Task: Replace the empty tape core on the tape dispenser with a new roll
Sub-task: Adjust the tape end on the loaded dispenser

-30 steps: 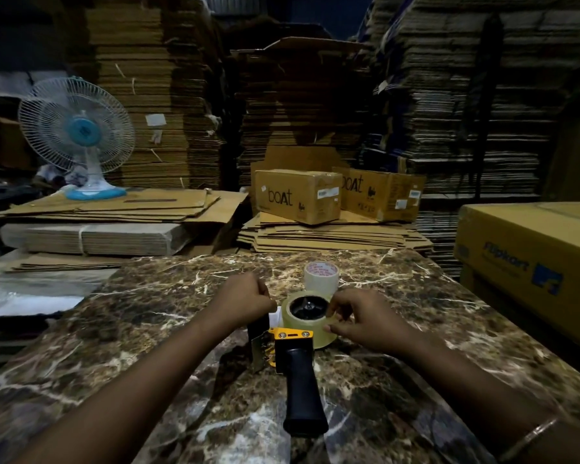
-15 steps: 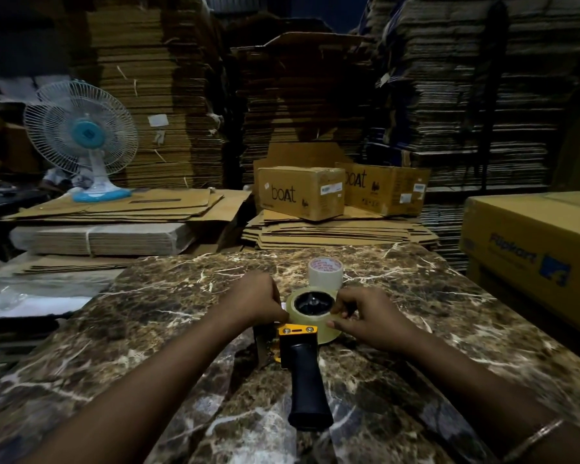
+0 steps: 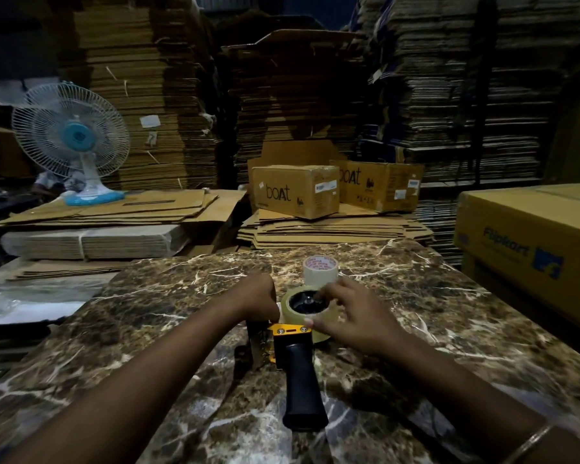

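**New roll on the hub, free end still to thread**

Tape dispenser lies on its side on the marble table, black handle pointing back at me, yellow frame up near the roll. New roll sits on the black hub, w/ the hub showing through its centre. The empty core stands upright just behind it, apart from the dispenser.

My left hand is curled tight at the left edge of the roll, next to the metal plate; looks like it pinches the tape's free end, but I can't tell for sure, too dark. My right hand rests over the right side of the roll, fingers spread and loosely bent, tips at the hub rim, thumb at the lower edge near the yellow frame.

Handling, as I judge it: roll is light but stiff, cardboard core inside, smooth outer wrap so prob. slippery — best held by rim & flat face, not squeezed. Free end is thin, sticky, will fold on itself; keep it pinched and taut. Dispenser is rigid; handle is the safe hold. Toothed blade likely by the plate, so keep fingers off that edge.
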The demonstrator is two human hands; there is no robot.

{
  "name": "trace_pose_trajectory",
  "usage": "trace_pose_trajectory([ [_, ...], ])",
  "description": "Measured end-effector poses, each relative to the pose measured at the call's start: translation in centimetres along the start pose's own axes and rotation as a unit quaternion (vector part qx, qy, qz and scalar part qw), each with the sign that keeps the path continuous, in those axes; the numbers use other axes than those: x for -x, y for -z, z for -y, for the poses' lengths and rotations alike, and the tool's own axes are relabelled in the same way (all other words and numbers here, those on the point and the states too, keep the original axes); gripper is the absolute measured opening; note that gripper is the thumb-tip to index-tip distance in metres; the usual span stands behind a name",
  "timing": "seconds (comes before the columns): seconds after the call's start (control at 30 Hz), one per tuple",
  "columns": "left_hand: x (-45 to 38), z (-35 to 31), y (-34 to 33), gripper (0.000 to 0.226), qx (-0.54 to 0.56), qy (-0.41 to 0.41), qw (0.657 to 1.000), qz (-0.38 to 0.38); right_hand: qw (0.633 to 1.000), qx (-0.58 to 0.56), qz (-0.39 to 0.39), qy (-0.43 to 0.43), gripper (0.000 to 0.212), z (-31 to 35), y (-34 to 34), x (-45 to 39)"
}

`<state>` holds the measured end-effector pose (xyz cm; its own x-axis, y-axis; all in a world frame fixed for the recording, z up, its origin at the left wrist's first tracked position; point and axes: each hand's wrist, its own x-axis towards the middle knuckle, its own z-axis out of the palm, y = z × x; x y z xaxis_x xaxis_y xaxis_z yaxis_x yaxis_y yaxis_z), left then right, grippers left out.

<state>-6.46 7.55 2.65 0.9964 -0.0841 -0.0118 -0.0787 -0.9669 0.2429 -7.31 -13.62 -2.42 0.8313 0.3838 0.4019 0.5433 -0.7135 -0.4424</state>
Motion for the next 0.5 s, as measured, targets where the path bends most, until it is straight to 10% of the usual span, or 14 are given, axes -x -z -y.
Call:
trace_pose_trajectory([
  [0.5, 1.2, 2.3, 1.1, 0.013, 0.054, -0.019, 0.998, 0.033, 1.000, -0.029, 0.004, 0.000, 0.044, 4.5, -4.5, -0.3],
])
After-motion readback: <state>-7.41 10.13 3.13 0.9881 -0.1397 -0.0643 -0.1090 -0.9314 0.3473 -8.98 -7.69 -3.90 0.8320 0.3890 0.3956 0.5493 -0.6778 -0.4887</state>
